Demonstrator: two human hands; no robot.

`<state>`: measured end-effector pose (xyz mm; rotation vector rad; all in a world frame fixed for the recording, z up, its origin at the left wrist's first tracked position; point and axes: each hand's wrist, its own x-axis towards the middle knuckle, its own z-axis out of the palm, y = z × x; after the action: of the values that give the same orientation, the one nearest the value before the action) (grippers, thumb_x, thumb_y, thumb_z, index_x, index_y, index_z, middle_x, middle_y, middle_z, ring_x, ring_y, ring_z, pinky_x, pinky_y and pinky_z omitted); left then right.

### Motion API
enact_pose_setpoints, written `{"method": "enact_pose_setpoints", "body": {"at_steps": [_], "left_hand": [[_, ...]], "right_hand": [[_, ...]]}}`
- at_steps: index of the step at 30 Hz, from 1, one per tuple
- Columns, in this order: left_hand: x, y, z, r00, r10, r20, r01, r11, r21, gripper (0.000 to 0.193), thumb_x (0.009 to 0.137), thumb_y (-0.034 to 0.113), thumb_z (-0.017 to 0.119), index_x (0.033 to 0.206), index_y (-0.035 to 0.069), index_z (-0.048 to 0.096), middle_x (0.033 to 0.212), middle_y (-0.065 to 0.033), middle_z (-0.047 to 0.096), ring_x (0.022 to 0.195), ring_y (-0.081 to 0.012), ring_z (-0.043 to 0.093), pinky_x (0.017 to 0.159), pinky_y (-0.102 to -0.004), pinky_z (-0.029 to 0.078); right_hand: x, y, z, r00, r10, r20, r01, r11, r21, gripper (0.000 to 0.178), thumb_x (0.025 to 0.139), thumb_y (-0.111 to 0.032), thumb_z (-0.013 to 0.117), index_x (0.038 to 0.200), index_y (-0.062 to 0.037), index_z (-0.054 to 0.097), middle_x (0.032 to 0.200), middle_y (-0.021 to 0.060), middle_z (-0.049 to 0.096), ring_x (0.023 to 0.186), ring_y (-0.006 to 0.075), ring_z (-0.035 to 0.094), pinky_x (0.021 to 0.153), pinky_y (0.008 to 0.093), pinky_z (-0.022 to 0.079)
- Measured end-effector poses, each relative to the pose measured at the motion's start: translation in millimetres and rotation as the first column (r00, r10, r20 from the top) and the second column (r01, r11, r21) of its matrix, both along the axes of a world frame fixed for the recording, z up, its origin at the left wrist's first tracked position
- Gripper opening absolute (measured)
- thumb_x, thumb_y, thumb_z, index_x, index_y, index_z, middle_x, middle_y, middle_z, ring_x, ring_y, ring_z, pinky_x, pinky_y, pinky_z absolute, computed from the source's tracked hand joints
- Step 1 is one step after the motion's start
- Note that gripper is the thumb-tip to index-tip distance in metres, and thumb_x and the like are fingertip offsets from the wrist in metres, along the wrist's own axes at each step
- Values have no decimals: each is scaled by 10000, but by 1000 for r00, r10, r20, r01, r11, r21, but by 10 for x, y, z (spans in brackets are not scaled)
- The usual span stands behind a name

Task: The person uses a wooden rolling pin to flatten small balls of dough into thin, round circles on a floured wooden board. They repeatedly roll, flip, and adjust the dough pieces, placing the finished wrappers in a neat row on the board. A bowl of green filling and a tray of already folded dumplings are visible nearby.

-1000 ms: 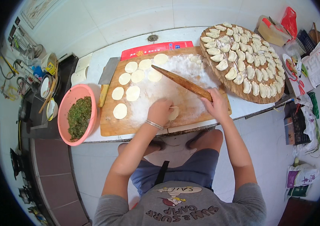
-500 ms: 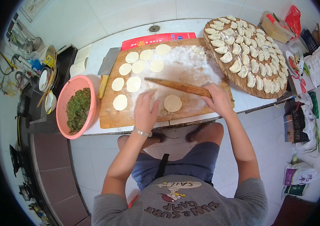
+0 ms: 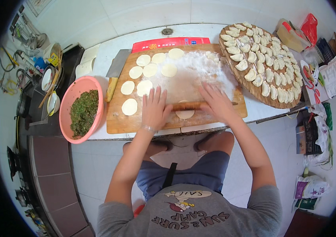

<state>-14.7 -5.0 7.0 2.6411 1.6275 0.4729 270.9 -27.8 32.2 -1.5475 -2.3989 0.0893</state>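
Note:
A tapered wooden rolling pin [image 3: 187,106] lies crosswise on the floured wooden board [image 3: 116,125]. Under it is a round dough wrapper [image 3: 185,115], partly covered by the pin. Flat on the pin's left end rests my left hand [image 3: 155,110], fingers stretched forward. My right hand [image 3: 218,103] presses on the right part of the pin, its fingers also straight and spread. Several rolled wrappers [image 3: 149,70] are laid out on the left half of the board. Small dough pieces [image 3: 212,56] sit in flour at the back right.
A pink bowl [image 3: 64,118] of chopped green filling stands left of the board. Beside the board's left edge lies a cleaver [image 3: 118,64]. A round wooden board [image 3: 243,87] bearing several rows of dumplings overlaps the right back corner. Red scissors [image 3: 315,94] lie farther right.
The rolling pin has come down onto the wrapper and turned nearly level. My right hand has gone from gripping its end to lying flat on it; my left hand has moved onto the other end.

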Motion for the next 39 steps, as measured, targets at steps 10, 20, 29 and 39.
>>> {"method": "enact_pose_setpoints", "body": {"at_steps": [10,20,29,39], "left_hand": [[117,-90,57,996,71,46,-71,997,1,678,960,406,517,1514,59,334,1580,-215,270,1438,-444,260,1155,-591,184],[637,-6,53,918,-121,377,172,979,-106,415,784,60,702,1178,13,579,1133,-193,573,1084,-366,561,916,-419,484],[687,194,10,944,169,285,-7,871,-492,278,747,117,741,977,27,613,898,-161,631,885,-352,617,805,-417,512],[598,40,117,872,155,464,-7,952,-305,123,885,109,610,978,48,559,908,-200,670,786,-397,649,703,-478,522]], "right_hand": [[58,9,117,996,83,-35,-81,995,56,372,828,-316,744,1103,-98,621,1012,74,611,927,273,636,751,391,511],[404,-150,118,841,-251,-479,285,958,-1,319,889,-295,695,1056,-31,628,923,148,630,840,363,622,722,421,487],[446,-248,22,823,-262,-504,306,952,3,302,900,-280,679,1052,-25,625,951,158,626,898,371,610,772,424,476],[383,-176,67,876,-216,-432,272,960,72,315,894,-302,688,1049,-37,621,926,136,618,855,356,619,715,417,486]]}}
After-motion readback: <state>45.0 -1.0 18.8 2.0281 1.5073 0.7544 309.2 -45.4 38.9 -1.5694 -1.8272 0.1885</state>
